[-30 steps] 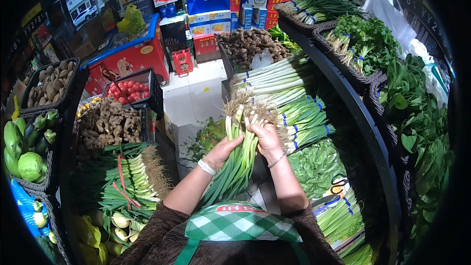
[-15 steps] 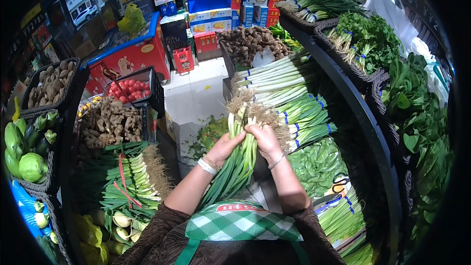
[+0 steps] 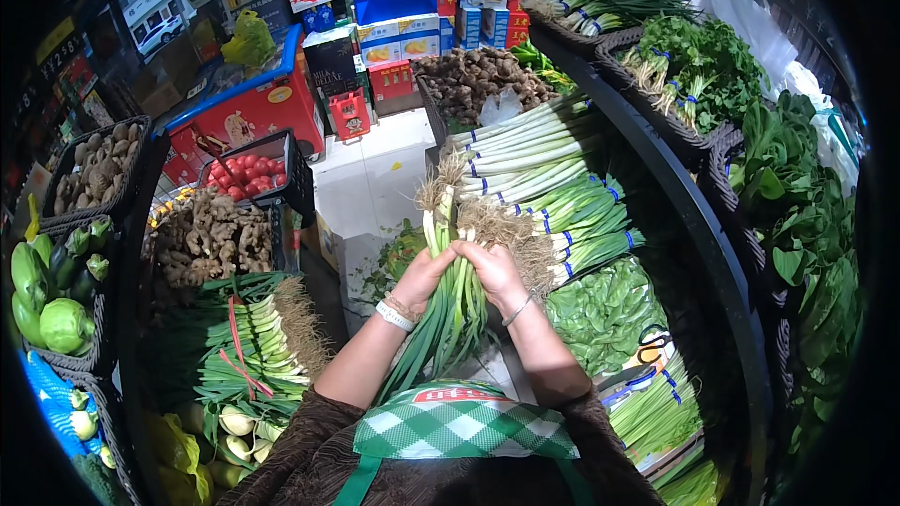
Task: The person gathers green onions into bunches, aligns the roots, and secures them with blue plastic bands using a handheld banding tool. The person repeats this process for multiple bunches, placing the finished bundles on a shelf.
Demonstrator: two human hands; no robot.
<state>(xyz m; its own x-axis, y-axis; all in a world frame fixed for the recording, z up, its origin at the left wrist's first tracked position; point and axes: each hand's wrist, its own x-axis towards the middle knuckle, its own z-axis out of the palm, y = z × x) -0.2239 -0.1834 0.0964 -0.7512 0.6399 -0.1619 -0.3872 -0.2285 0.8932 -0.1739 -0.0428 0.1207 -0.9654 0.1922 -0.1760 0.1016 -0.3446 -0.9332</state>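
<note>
Both my hands grip a loose bunch of green onions (image 3: 433, 342) in front of my apron, with white stems and roots pointing away and green leaves hanging toward me. My left hand (image 3: 424, 283) is closed around the left side of the stems. My right hand (image 3: 493, 274) closes on the right side, its thumb and fingers meeting the left hand's. Just beyond and to the right lie bundles of green onions (image 3: 586, 225) tied with blue bands. Farther back are thick white-stemmed leeks or large scallions (image 3: 534, 152). The fingers' undersides are hidden.
At left stand bundled green onions with red ties (image 3: 248, 337), ginger (image 3: 216, 236), and a tomato crate (image 3: 298, 178). Leafy greens (image 3: 605, 319) and scissors (image 3: 653, 345) are at right, below a dark shelf edge (image 3: 694, 197). Loose leaves (image 3: 389, 258) lie on the floor ahead.
My hands have come closer together, the right one shifting left until its fingers meet the left's. The onion stems have drawn together between them. Both hands keep hold of the bunch.
</note>
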